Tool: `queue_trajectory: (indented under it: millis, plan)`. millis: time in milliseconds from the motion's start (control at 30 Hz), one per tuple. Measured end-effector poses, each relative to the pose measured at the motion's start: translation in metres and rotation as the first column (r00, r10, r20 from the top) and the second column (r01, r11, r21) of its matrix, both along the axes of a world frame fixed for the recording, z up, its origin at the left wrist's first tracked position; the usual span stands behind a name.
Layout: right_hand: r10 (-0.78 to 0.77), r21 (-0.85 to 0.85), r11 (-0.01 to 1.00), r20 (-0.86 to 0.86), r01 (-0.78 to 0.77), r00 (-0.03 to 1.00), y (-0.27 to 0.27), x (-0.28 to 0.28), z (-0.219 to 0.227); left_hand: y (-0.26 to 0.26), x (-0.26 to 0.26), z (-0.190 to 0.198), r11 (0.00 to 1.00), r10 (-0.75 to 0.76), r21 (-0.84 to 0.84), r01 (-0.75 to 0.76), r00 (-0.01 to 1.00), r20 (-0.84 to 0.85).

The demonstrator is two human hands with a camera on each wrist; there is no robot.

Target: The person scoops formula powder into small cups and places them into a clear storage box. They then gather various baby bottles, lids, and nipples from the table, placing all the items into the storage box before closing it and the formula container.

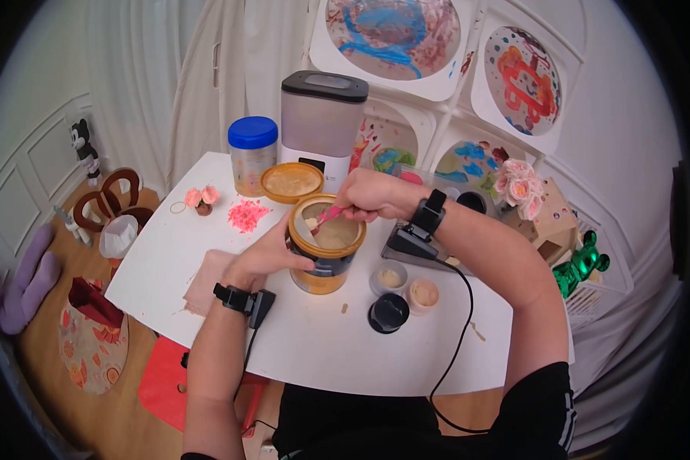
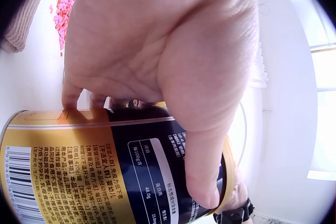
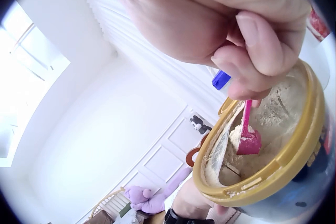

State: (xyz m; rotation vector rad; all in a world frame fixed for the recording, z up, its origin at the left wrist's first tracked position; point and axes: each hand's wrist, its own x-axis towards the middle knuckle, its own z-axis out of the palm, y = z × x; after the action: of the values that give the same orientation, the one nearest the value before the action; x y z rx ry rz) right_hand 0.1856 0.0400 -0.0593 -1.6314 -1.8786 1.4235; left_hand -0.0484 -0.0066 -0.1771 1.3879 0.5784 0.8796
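A gold and dark blue can point(image 1: 319, 281) of pale powder stands on the white table, its lid off. My left hand point(image 1: 267, 257) grips its side, thumb toward the front and fingers round the far side. In the left wrist view, printed text and a barcode show on the can point(image 2: 63, 182). My right hand point(image 1: 372, 193) is over the can's mouth and pinches the handle of a pink scoop point(image 3: 249, 142). The scoop's bowl is inside the can, with pale powder point(image 3: 236, 139) in it and beside it. The gold lid point(image 1: 292, 182) lies behind the can.
Two small cups of powder point(image 1: 422, 295) and a black round lid point(image 1: 389, 313) are right of the can. Behind stand a blue-lidded jar point(image 1: 254, 157) and a tall dispenser point(image 1: 322, 123). Pink bits point(image 1: 248, 215) and a folded beige cloth point(image 1: 209, 282) lie to the left.
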Motion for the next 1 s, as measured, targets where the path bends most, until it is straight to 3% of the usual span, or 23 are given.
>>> queue_trajectory:
  millis: [333,567,1000]
  plan:
    - [0.006,0.095,0.995,0.085,-0.014,0.996,-0.004,0.012,0.005,0.001,0.001,-0.001,1.0,-0.005,-0.021,0.006,1.0,0.02]
    - [0.062,0.135,0.987,0.22,-0.093,0.974,-0.026,-0.02,0.009,0.0,0.001,0.001,1.0,-0.009,-0.028,0.009,1.0,0.012]
    - [0.069,0.091,0.993,0.087,-0.076,0.994,-0.027,-0.021,0.017,0.0,0.0,0.0,1.0,0.009,-0.027,-0.009,1.0,-0.016]
